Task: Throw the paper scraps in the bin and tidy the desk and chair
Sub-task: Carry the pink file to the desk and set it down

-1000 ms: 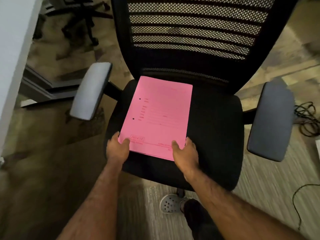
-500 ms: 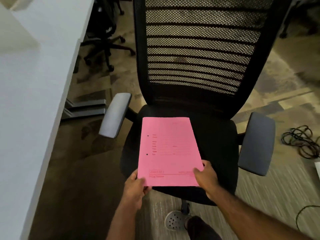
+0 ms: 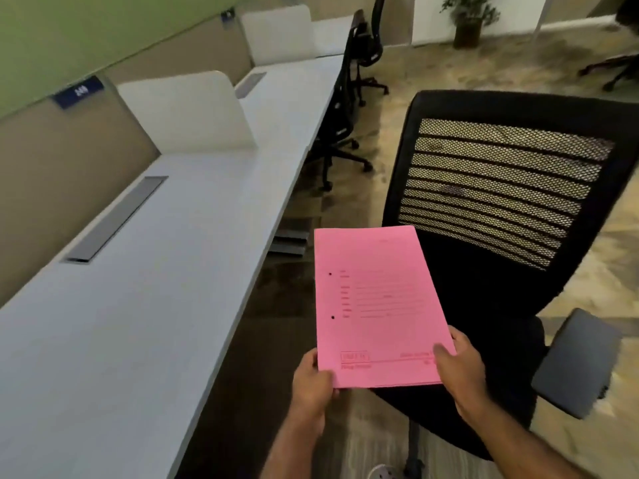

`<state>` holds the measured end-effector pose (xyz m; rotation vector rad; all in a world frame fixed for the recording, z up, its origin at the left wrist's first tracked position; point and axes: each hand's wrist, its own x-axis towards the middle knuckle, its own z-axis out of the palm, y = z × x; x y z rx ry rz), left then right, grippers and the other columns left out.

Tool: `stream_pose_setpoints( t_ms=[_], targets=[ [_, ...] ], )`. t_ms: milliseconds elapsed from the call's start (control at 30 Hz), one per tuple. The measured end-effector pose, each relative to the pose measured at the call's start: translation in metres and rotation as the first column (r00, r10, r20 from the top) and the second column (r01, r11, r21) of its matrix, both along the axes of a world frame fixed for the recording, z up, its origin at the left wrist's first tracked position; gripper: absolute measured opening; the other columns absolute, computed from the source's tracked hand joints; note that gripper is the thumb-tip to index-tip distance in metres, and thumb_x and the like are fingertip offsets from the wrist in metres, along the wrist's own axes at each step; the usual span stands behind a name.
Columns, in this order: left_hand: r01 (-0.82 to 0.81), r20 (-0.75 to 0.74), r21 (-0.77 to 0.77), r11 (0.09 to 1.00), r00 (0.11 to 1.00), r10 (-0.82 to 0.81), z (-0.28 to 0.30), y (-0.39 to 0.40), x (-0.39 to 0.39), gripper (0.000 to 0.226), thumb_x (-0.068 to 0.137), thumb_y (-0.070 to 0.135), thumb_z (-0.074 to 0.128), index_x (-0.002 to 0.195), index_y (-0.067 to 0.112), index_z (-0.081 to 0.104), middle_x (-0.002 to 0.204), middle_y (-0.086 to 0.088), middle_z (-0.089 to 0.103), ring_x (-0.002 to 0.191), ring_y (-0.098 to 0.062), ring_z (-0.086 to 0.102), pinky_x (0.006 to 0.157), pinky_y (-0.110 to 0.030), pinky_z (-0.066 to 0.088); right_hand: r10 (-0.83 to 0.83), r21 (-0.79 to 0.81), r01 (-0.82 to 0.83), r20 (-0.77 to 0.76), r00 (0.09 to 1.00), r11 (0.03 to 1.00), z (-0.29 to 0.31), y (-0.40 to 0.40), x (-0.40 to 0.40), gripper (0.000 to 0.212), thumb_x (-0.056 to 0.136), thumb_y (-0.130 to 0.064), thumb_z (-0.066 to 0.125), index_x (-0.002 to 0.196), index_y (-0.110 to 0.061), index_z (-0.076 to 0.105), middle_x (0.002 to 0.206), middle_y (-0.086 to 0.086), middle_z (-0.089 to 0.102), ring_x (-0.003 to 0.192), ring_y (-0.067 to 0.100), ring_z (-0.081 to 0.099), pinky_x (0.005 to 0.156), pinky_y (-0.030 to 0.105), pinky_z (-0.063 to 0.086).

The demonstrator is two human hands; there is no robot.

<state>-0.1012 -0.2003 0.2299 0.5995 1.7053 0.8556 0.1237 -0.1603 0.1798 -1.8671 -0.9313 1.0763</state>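
Observation:
A pink paper folder (image 3: 375, 305) with two punched holes hangs in the air in front of the black mesh-backed office chair (image 3: 498, 278). My left hand (image 3: 313, 382) grips its near left corner and my right hand (image 3: 458, 368) grips its near right corner. The folder is lifted off the chair seat and sits between the chair and the long white desk (image 3: 155, 305) on the left. No paper scraps or bin are in view.
A grey cable flap (image 3: 116, 219) is set into the desk, with white dividers (image 3: 186, 108) behind it. Other black chairs (image 3: 340, 112) stand further along the desk. The chair's grey armrest (image 3: 575, 364) juts out at right. A potted plant (image 3: 468, 20) stands far back.
Both hands lifted the pink folder off the chair seat and carried it up and to the left. The view swung left, bringing the white desk into sight.

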Motion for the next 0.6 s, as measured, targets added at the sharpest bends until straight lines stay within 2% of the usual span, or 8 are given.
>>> stream_pose_setpoints(
  t_ms=[100, 200, 267, 333, 467, 533, 600],
  targets=[
    [-0.087, -0.025, 0.029, 0.996, 0.996, 0.088, 0.021, -0.020, -0.023, 0.030, 0.090, 0.012, 0.061, 0.111, 0.030, 0.053, 0.095, 0.005, 0.073, 0.085, -0.011, 0.070, 0.064, -0.026, 0.054, 0.111, 0.062, -0.109, -0.026, 0.994, 0.992, 0.022, 0.005, -0.030, 0.044, 0.088, -0.008, 0.053, 0.129, -0.025, 0.054, 0.090, -0.014, 0.063, 0.080, 0.009, 0.062, 0.054, 0.022, 0.046],
    [-0.183, -0.041, 0.074, 0.980, 0.982, 0.187, 0.039, -0.045, -0.050, 0.041, 0.086, 0.018, 0.067, 0.121, 0.029, 0.048, 0.102, 0.003, 0.072, 0.093, -0.013, 0.069, 0.077, -0.032, 0.058, 0.264, 0.114, -0.260, -0.013, 0.965, 0.959, 0.046, 0.010, -0.068, 0.044, 0.088, -0.009, 0.054, 0.128, -0.027, 0.053, 0.091, -0.013, 0.063, 0.081, 0.008, 0.062, 0.057, 0.024, 0.046],
    [-0.237, -0.054, 0.115, 0.965, 0.968, 0.245, 0.050, -0.063, -0.069, 0.044, 0.085, 0.025, 0.068, 0.124, 0.029, 0.048, 0.103, 0.003, 0.072, 0.094, -0.013, 0.070, 0.079, -0.033, 0.057, 0.365, 0.138, -0.360, -0.014, 0.931, 0.923, 0.061, 0.012, -0.097, 0.048, 0.089, -0.011, 0.056, 0.133, -0.028, 0.048, 0.097, -0.008, 0.064, 0.086, 0.012, 0.062, 0.063, 0.028, 0.051],
    [-0.296, -0.067, 0.153, 0.943, 0.949, 0.309, 0.060, -0.081, -0.088, 0.031, 0.086, 0.033, 0.064, 0.116, 0.034, 0.054, 0.097, 0.006, 0.075, 0.089, -0.011, 0.072, 0.075, -0.032, 0.057, 0.463, 0.157, -0.456, -0.005, 0.886, 0.876, 0.076, 0.012, -0.127, 0.050, 0.089, -0.012, 0.057, 0.135, -0.028, 0.046, 0.105, -0.002, 0.064, 0.091, 0.018, 0.062, 0.072, 0.034, 0.054],
    [-0.402, -0.090, 0.240, 0.884, 0.897, 0.433, 0.079, -0.115, -0.127, 0.010, 0.089, 0.039, 0.060, 0.098, 0.043, 0.061, 0.088, 0.013, 0.075, 0.078, -0.004, 0.073, 0.063, -0.026, 0.057, 0.617, 0.232, -0.605, 0.024, 0.787, 0.762, 0.098, 0.005, -0.189, 0.041, 0.090, -0.013, 0.058, 0.128, -0.027, 0.050, 0.099, -0.004, 0.062, 0.085, 0.011, 0.060, 0.067, 0.032, 0.052],
    [-0.439, -0.095, 0.283, 0.853, 0.872, 0.480, 0.088, -0.133, -0.145, 0.015, 0.089, 0.038, 0.060, 0.090, 0.053, 0.061, 0.086, 0.018, 0.074, 0.077, -0.001, 0.071, 0.060, -0.022, 0.056, 0.688, 0.246, -0.672, 0.028, 0.725, 0.699, 0.107, 0.001, -0.222, 0.039, 0.090, -0.013, 0.059, 0.126, -0.026, 0.050, 0.102, -0.001, 0.063, 0.088, 0.014, 0.062, 0.071, 0.038, 0.056],
    [-0.489, -0.109, 0.311, 0.815, 0.833, 0.542, 0.095, -0.147, -0.165, 0.026, 0.090, 0.030, 0.059, 0.085, 0.056, 0.057, 0.081, 0.020, 0.071, 0.076, -0.001, 0.070, 0.052, -0.011, 0.049, 0.741, 0.258, -0.721, 0.027, 0.671, 0.643, 0.113, -0.001, -0.255, 0.039, 0.091, -0.013, 0.059, 0.127, -0.025, 0.050, 0.105, 0.000, 0.063, 0.089, 0.012, 0.062, 0.069, 0.034, 0.055]
  ],
)
